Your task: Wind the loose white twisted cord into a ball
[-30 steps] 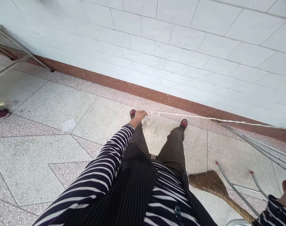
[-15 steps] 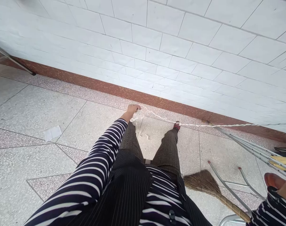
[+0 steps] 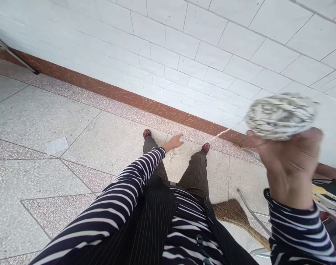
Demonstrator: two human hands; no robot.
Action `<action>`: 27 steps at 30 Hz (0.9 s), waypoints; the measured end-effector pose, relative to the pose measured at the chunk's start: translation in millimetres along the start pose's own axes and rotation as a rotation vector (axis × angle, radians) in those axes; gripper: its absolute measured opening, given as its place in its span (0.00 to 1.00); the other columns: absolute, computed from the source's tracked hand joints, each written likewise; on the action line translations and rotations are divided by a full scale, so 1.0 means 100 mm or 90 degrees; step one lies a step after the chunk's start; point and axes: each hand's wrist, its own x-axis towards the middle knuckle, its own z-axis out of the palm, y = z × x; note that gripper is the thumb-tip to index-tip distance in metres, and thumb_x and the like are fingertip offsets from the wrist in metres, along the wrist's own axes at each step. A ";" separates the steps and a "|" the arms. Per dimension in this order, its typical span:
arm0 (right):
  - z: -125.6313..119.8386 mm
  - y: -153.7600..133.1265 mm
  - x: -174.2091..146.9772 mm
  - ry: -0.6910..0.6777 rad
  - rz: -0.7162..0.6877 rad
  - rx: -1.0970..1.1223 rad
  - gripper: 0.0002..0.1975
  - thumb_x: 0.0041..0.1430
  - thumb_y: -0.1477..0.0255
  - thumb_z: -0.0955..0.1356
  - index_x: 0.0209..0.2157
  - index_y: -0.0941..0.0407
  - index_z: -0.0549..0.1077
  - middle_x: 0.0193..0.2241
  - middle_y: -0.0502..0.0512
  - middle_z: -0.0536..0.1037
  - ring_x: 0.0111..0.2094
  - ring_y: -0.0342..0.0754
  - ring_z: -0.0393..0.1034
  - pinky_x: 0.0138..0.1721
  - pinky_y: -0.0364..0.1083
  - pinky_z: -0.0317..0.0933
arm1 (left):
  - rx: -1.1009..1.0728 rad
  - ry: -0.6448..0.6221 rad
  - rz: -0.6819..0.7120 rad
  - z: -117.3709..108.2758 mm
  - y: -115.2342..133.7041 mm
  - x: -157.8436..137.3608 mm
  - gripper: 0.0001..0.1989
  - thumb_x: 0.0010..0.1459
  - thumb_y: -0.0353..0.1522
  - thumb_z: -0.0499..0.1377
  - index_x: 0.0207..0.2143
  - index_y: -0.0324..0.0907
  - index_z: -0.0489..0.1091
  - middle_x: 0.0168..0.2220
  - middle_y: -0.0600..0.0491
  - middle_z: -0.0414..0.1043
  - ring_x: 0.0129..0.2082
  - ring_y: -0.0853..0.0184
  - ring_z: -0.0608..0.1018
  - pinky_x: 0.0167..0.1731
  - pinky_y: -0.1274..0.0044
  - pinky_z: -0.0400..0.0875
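Observation:
My right hand [image 3: 291, 158] is raised at the right, its fingers wrapped round a thick bundle of white rope [image 3: 281, 116]. The bundle looks slightly blurred. From its left side a white strand [image 3: 224, 131] slopes down toward the red shoe [image 3: 205, 147] on the right foot. Low over the floor, between the two feet, is my left hand [image 3: 173, 142], fingers apart and seemingly holding nothing. Just below that hand lie a few short white pieces of rope [image 3: 172, 156] on the floor.
A straw broom [image 3: 231, 212] lies at lower right beside a metal tube frame [image 3: 252, 206]. The tiled wall [image 3: 184, 51] rises in front, with a reddish skirting [image 3: 123, 98]. White paper [image 3: 56, 146] lies left; a metal leg [image 3: 18, 59] stands at the wall.
My right hand has come up from the lower right with the rope bundle in view. My left hand has moved right and let go of the rope. The strand no longer stretches far right.

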 end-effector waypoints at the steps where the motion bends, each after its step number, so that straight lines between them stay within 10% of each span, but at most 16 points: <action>1: 0.11 0.05 0.00 -0.029 0.048 0.018 0.21 0.43 0.70 0.71 0.44 0.46 0.75 0.45 0.51 0.81 0.57 0.53 0.73 0.41 0.46 0.76 | -0.006 -0.022 0.030 0.10 0.10 -0.04 0.35 0.57 0.33 0.64 0.67 0.39 0.64 0.69 0.41 0.64 0.68 0.55 0.69 0.66 0.71 0.61; 7: 0.48 0.18 -0.05 -0.110 0.124 0.086 0.20 0.44 0.73 0.71 0.43 0.47 0.75 0.44 0.49 0.83 0.55 0.54 0.74 0.42 0.50 0.78 | -0.171 -0.057 0.286 0.33 0.72 -0.38 0.29 0.63 0.35 0.62 0.65 0.41 0.67 0.66 0.42 0.68 0.67 0.55 0.69 0.69 0.62 0.58; 15: 0.22 0.35 -0.25 -0.078 0.164 0.148 0.23 0.44 0.68 0.76 0.46 0.48 0.77 0.43 0.52 0.83 0.44 0.54 0.79 0.38 0.51 0.78 | -0.500 -0.084 0.528 -0.21 1.63 -1.04 0.23 0.67 0.47 0.58 0.52 0.38 0.75 0.45 0.46 0.80 0.49 0.61 0.80 0.55 0.69 0.69; 19: 0.04 0.55 -0.37 -0.026 0.195 0.197 0.23 0.43 0.66 0.77 0.45 0.49 0.78 0.40 0.51 0.84 0.41 0.51 0.79 0.31 0.45 0.76 | -0.281 -0.100 0.416 -0.18 1.29 -1.23 0.21 0.68 0.43 0.55 0.30 0.38 0.76 0.32 0.53 0.79 0.34 0.68 0.77 0.42 0.77 0.68; 27: -0.23 0.25 -0.43 -0.008 0.049 0.265 0.37 0.38 0.62 0.82 0.54 0.46 0.77 0.55 0.53 0.80 0.56 0.57 0.76 0.46 0.53 0.80 | 0.032 -0.027 0.168 -0.01 -0.01 -1.20 0.15 0.67 0.36 0.53 0.31 0.41 0.76 0.30 0.53 0.78 0.31 0.67 0.75 0.35 0.78 0.62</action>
